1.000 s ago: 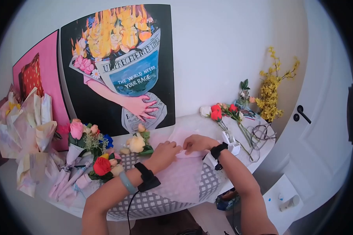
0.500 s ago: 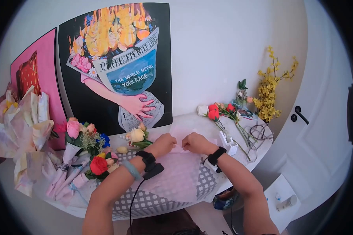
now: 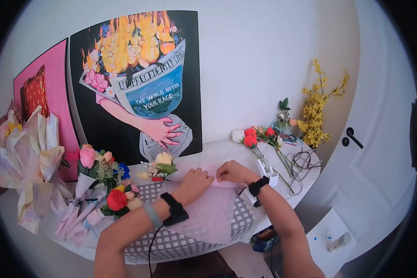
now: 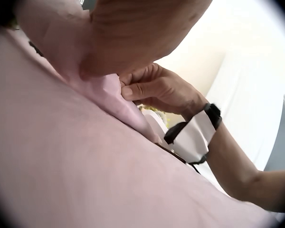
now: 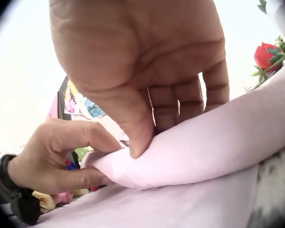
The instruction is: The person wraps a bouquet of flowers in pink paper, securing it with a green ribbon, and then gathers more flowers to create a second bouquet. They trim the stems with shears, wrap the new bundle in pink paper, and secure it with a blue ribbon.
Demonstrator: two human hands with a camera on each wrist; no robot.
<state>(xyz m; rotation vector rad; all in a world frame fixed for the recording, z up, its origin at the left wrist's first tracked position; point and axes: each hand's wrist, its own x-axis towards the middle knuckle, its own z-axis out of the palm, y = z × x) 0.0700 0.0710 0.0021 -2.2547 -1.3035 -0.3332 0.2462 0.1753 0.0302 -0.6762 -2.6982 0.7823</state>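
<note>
Pale pink wrapping paper [image 3: 213,215] lies over a grey-and-white patterned cloth [image 3: 160,241], its far edge folded into a soft roll [image 5: 199,152]. My left hand [image 3: 193,185] pinches the left part of this fold; in the right wrist view the left hand [image 5: 61,154] has thumb and fingers on either side of it. Close beside it, my right hand [image 3: 235,172] pinches the same fold, thumb on the near face and fingers behind, as the right hand [image 5: 147,71] shows in the right wrist view. The left wrist view shows the right hand [image 4: 156,90] at the paper too.
Wrapped bouquets [image 3: 90,204] and a cream rose [image 3: 164,158] lie at the left. A white tape dispenser [image 3: 267,170], red roses [image 3: 250,138] and loose cords [image 3: 306,162] are at the right. Behind stands a painting [image 3: 139,83]; yellow flowers [image 3: 314,120] stand by the door.
The left hand has shifted slightly nearer along the fold, now with its back more upward. Both hands remain at the paper. The cream rose at the left has turned, and something red shows beneath it.
</note>
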